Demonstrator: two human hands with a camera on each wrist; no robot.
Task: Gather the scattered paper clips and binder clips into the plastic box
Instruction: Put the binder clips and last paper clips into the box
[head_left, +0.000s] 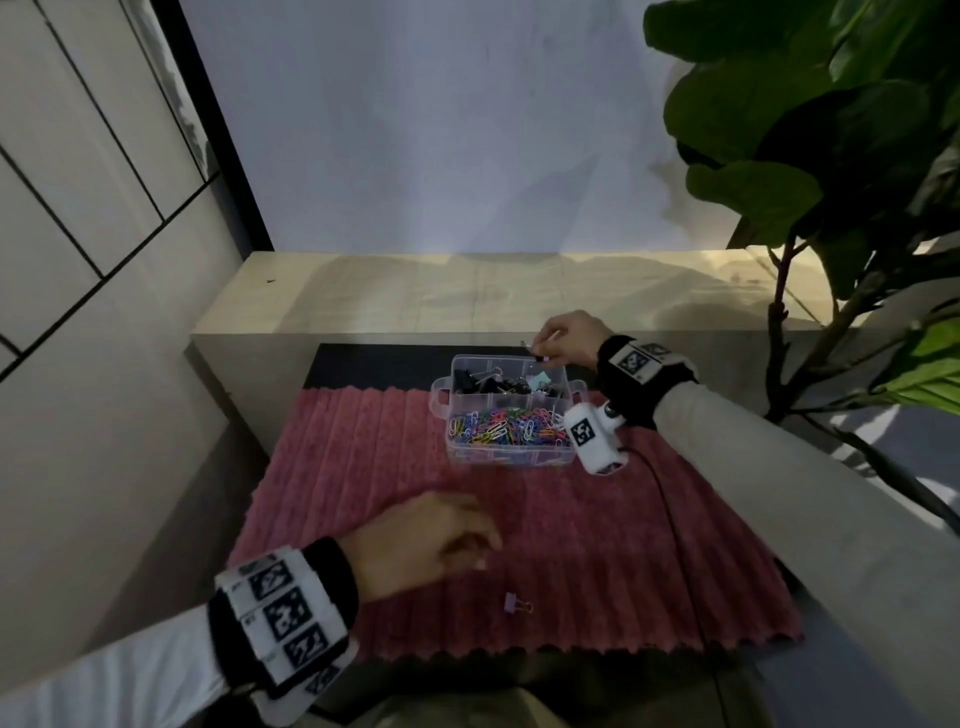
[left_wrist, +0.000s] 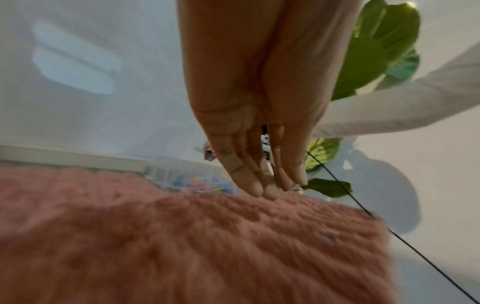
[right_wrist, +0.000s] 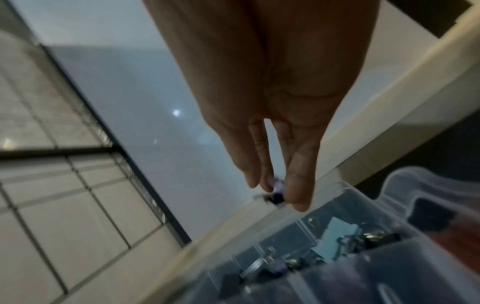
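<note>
A clear plastic box (head_left: 566, 395) stands at the far end of the pink ribbed mat (head_left: 363, 493). Its back compartments hold black binder clips (head_left: 483, 382); the front one holds coloured paper clips (head_left: 498, 426). My right hand (head_left: 540, 351) hovers over the box's back right corner and pinches a small binder clip (head_left: 537, 356). In the right wrist view that clip (right_wrist: 276, 192) shows purple and black between fingers and thumb, above the box rim (right_wrist: 345, 185). My left hand (head_left: 485, 551) hangs empty over the mat, fingers relaxed (left_wrist: 259, 185). A purple binder clip (head_left: 517, 604) lies on the mat just below it.
A pale wooden ledge (head_left: 467, 301) runs behind the mat, with a wall behind it. A big-leafed plant (head_left: 831, 156) stands at the right. A black cable (head_left: 670, 519) crosses the mat's right side from the wrist camera (head_left: 592, 436).
</note>
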